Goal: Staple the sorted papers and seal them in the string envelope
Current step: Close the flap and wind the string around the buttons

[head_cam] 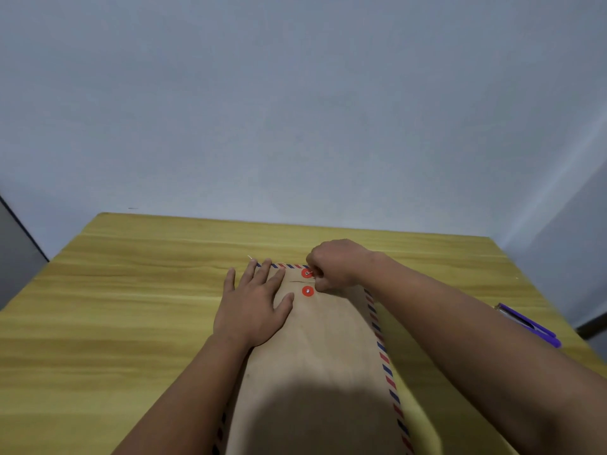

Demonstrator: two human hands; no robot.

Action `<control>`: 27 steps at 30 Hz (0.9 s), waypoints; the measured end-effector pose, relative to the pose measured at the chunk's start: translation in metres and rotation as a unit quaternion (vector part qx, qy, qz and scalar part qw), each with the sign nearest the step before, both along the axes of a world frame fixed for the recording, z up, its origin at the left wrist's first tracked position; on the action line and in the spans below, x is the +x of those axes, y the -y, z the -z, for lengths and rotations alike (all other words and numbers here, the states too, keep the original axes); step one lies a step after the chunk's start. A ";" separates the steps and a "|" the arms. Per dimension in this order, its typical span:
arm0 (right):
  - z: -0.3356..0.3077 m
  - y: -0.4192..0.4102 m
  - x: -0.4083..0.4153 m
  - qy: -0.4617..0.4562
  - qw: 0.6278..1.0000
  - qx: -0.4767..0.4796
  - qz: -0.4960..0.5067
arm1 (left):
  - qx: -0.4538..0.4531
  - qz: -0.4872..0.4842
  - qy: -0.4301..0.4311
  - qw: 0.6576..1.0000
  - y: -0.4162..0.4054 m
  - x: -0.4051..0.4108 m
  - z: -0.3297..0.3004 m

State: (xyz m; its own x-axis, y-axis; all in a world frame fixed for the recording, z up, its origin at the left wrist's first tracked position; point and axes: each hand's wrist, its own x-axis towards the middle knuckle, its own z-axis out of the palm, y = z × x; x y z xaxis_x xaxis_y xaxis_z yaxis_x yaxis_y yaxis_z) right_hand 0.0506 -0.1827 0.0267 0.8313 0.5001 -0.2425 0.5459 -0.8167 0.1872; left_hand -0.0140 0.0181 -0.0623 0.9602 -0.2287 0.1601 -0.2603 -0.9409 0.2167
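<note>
A brown string envelope [328, 343] with red and blue striped edges lies lengthwise on the wooden table [131, 290], flap end away from me. Two red button discs sit near the flap, the upper red disc [306, 273] on the flap and the lower red disc [307, 291] just below its edge. My left hand [254, 305] lies flat on the envelope's upper left, fingers spread. My right hand [335, 266] is closed beside the upper disc, pinching the thin white string [313, 276]. The papers are not visible.
A purple stapler [528, 325] lies near the table's right edge, behind my right forearm. A small pale scrap [251, 257] sits just beyond the envelope's far left corner. A plain wall stands close behind the table's far edge.
</note>
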 end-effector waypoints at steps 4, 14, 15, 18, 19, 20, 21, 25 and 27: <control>0.006 0.005 -0.005 -0.013 0.988 0.147 0.042 | 0.003 -0.002 -0.009 1.000 0.001 0.000 -0.001; 0.015 0.016 -0.009 -0.141 0.879 0.414 0.191 | 0.002 0.000 -0.011 1.000 0.000 -0.001 -0.002; 0.012 0.018 -0.010 -0.153 0.868 0.427 0.199 | 0.001 -0.001 -0.011 1.000 0.001 -0.001 -0.003; -0.006 0.029 -0.009 -0.143 0.880 0.400 0.213 | 0.002 -0.001 -0.012 1.000 0.001 0.000 -0.002; -0.013 0.036 -0.008 -0.130 0.898 0.365 0.210 | 0.001 0.000 -0.011 1.000 0.001 0.000 -0.001; -0.019 0.042 -0.008 -0.120 0.913 0.330 0.207 | 0.000 -0.001 -0.010 1.000 0.000 0.001 0.000; -0.024 0.048 -0.007 -0.112 0.924 0.304 0.205 | 0.000 -0.001 -0.010 1.000 0.000 0.001 0.000; -0.041 0.076 -0.004 -0.049 0.938 0.261 0.223 | 0.000 -0.003 -0.013 1.000 0.000 0.000 0.000; -0.049 0.088 -0.004 -0.039 0.922 0.296 0.245 | 0.004 -0.003 -0.014 1.000 0.001 -0.001 -0.001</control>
State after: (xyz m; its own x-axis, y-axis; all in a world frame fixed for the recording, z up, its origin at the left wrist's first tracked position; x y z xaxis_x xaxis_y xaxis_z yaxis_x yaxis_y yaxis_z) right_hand 0.0468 -0.2712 0.0755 0.9844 0.1324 -0.1155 0.0767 -0.9153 -0.3953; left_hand -0.0147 0.0175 -0.0611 0.9656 -0.2245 0.1314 -0.2490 -0.9440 0.2165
